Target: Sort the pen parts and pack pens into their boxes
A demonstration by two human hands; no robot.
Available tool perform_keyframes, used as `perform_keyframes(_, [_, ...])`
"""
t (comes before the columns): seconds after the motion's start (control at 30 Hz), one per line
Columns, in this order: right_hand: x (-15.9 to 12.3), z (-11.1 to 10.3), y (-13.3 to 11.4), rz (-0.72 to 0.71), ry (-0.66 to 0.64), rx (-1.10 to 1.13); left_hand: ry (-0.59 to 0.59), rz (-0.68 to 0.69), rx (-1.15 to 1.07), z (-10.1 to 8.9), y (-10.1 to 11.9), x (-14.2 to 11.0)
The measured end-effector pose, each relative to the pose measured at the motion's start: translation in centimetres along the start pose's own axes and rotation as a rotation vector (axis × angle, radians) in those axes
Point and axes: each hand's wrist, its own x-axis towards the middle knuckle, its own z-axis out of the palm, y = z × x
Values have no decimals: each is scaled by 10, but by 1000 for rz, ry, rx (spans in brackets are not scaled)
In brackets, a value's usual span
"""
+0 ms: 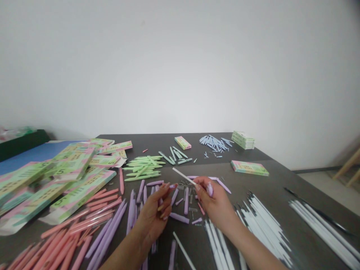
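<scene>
Pale, bare wall (180, 75) rose behind a dark table (281, 180) spread with pen parts. Above its middle, the left hand (157, 208) had its thumb and forefinger pressed together on a small purple piece (172, 186); something reddish showed at the end, too small to make out. Just to its right, the right hand (215, 198) pinched a white stick (184, 176), which slanted up toward the left, and a purple pen part (209, 189) stuck out among its fingers. Purple barrels (186, 200) and small loose bits (192, 210) lay below and between the hands, and another white rod (183, 249) rested between the forearms. Red pens (63, 243) lay to the left, near a heap of printed boxes (75, 165). Farther back were light green pens (144, 167) and a pile of blue pieces (213, 142), with stacked boxes (242, 140) beside it. Bundled white refills (261, 221) lay right of the right hand.
</scene>
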Motion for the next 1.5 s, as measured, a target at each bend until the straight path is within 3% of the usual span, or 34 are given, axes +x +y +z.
perform_keyframes(0.17, [-7, 11, -6, -54, -116, 28, -63, -127, 8, 9, -18, -9])
perform_keyframes(0.37, [-10, 22, -4, 49, -196, 151, -67, -119, 24, 7, -24, -9])
perform_keyframes(0.63, [-10, 29, 5, 128, -112, 261, -114, -136, 54, 8, -27, -9])
perform_keyframes(0.87, [-7, 26, -2, 199, -88, 401, -187, -171, 44, 12, -21, -12])
perform_keyframes(1.27, [-1, 22, -1, 410, -73, 852, -158, -121, -9, 14, -13, -13])
perform_keyframes(1.5, [-4, 27, 1, 405, -99, 942, -132, -73, 44, 18, -14, -16])
